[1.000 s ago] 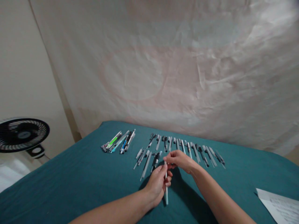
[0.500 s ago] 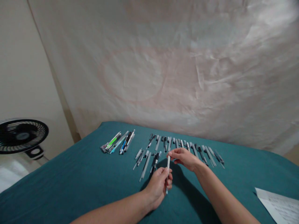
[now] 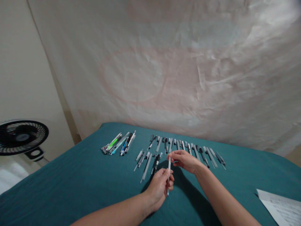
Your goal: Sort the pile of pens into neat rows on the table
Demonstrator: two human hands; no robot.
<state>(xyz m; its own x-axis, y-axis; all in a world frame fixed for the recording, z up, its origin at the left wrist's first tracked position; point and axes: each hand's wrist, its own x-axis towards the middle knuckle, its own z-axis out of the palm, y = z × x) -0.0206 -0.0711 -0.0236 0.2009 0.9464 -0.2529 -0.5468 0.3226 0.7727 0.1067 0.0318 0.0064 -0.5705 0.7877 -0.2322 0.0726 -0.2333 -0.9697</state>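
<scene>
A slim whitish pen (image 3: 169, 165) stands nearly upright between my two hands, above the green cloth. The fingers of my left hand (image 3: 161, 184) are wrapped round its lower part, and its tip pokes out below them. My right hand (image 3: 182, 159) pinches the top end of the same pen between thumb and forefinger. Beyond the hands lies a row of pens and separate caps (image 3: 190, 150), mostly clear, grey and black. Just left of my left hand are a black pen (image 3: 157, 161) and a clear pen barrel (image 3: 147, 166).
A pile of pens (image 3: 121, 142), some bright green and blue, lies at the left on the cloth-covered table (image 3: 94, 188). Written paper (image 3: 282, 205) rests at the right edge. A black fan (image 3: 23, 137) stands left of the table; a pale sheet (image 3: 150, 69) hangs behind.
Both hands stay almost where they were, still on the pen. Only a very slight shift of the fingers shows.
</scene>
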